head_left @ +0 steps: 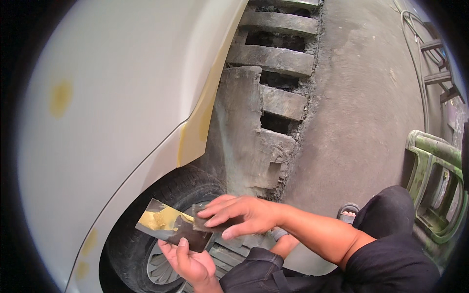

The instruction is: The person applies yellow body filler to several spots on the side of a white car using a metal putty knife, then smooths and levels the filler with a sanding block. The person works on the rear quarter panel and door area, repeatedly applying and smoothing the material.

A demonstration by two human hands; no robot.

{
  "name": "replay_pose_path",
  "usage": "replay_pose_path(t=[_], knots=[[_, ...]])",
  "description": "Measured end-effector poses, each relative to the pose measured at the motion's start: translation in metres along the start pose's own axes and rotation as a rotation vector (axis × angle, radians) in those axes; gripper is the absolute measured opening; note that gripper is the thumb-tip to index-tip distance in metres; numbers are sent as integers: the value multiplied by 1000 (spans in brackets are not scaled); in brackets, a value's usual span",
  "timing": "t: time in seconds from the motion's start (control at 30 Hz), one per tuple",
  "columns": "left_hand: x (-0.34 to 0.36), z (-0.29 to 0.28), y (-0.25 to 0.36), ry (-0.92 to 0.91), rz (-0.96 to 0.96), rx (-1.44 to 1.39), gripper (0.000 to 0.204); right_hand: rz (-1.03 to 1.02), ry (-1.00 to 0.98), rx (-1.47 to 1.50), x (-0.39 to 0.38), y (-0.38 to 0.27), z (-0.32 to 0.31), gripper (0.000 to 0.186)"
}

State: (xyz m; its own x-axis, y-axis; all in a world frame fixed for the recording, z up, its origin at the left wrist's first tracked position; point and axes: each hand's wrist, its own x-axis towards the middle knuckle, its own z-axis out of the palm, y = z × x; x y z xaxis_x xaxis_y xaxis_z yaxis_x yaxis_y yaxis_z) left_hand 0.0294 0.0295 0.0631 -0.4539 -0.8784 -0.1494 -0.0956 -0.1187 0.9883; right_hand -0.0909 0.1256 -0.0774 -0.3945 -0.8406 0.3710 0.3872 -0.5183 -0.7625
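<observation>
Nearest, above the dark trousers (254, 268), the left hand (193, 262) pinches the near edge of a flat dark board (195, 237), thumb on top; the fingers underneath are mostly hidden. The board tilts beside the car's wheel (159, 266), and a smear of yellow paste (163, 218) covers its far left part. The right hand (244, 213) comes in from the right, its fingers lying close together over a small dark spreader (201, 220), which sits over the board's right part, next to the paste. The thumb stands apart from the fingers; whether it presses the spreader's underside, I cannot tell.

For working the paste well, a firm pinch near the board's edge should keep the thumb clear of the smear, and a flatter board would help stop paste sliding off. The spreader probably works best laid low, with even finger pressure, gathering paste in short strokes and folding it over itself until its colour looks even. A clean edge should help avoid lumps.

Farther on, the tyre (183, 188) sits under the pale car body (132, 83), which has a yellow patch (61, 99) at left. Beyond lie concrete slabs (278, 58) with gaps between them; a green plastic chair (437, 141) stands at right.
</observation>
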Motion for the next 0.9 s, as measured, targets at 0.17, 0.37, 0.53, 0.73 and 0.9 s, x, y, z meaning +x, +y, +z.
replay_pose_path(t=[0.17, 0.37, 0.53, 0.73, 0.9], knots=[[-2, 17, 2, -31, 98, 18, 56, 166, -89, -578, -19, 6, -25, 36], [5, 37, -2, -106, 162, 44, 52, 94, 331, -661, -22, -25, -58, 32], [9, 55, -6, -166, 182, 69, 53, 90, 394, -666, -21, -55, -72, 32], [6, 74, -5, -194, 217, 92, 52, -4, 368, -846, -17, -74, -64, 38], [8, 79, -6, -220, 234, 64, 50, -129, 312, -949, -10, -79, -51, 42]])
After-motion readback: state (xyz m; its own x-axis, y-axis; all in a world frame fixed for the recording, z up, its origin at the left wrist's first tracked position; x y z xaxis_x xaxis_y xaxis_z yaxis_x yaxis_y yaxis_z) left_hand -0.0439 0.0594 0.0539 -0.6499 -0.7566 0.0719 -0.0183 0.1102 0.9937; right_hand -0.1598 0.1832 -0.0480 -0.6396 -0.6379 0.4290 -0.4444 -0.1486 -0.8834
